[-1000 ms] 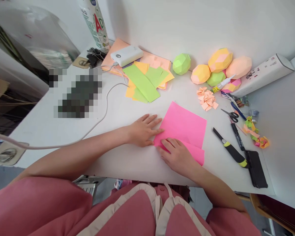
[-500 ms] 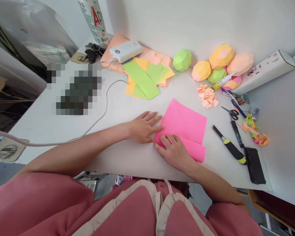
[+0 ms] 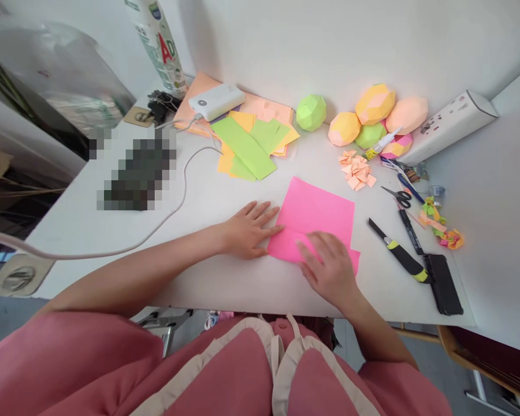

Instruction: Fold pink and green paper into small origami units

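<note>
A pink paper sheet [image 3: 316,211] lies on the white table [image 3: 225,190] with its near edge folded up over itself. My left hand [image 3: 249,230] rests flat beside the sheet's left corner, fingers stretched out and fingertips touching the paper. My right hand [image 3: 329,267] lies flat on the folded near part, fingers extended and pressing the fold; it is slightly blurred by motion.
Green and yellow paper strips [image 3: 251,147] lie behind, with a white power bank [image 3: 216,101] and its cable [image 3: 173,208]. Folded paper balls [image 3: 372,118], small peach scraps [image 3: 356,169], scissors [image 3: 398,195], a utility knife [image 3: 396,251] and a white power strip [image 3: 448,124] sit to the right.
My right hand has slid to the right along the folded near edge of the pink sheet. My left hand has stayed at the sheet's left corner.
</note>
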Tool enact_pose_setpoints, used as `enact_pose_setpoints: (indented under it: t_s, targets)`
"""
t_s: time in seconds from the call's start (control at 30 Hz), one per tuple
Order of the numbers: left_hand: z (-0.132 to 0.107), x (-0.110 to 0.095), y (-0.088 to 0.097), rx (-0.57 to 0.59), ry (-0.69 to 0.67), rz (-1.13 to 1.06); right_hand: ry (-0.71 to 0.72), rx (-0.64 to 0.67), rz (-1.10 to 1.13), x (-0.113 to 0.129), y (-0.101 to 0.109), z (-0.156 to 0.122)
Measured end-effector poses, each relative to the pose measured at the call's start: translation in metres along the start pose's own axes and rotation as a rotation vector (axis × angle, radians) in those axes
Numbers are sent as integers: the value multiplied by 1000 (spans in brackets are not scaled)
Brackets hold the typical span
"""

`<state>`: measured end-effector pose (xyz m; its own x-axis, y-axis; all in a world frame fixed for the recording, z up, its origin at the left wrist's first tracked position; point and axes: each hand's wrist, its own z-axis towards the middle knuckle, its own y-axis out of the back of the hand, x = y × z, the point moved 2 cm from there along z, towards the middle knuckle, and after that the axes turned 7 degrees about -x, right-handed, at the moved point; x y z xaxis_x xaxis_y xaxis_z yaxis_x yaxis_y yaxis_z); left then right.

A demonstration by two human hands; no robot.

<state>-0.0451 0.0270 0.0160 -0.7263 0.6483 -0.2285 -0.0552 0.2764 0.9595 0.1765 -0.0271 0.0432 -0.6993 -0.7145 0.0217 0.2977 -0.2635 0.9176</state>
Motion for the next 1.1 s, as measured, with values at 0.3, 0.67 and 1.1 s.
enact_pose_setpoints:
  t_s: [0.3,0.67,1.1]
  targets:
    - [-41,-57,-15,-217,-92,214,-894,-351,281,-19,1,-74]
    - [-15,-82,-31,-378,-113,308,-1138,-387,251,-3,4,-94]
    - [-8,-79,-37,-484,-392,39,-978,-295,-130,8,-3,-94]
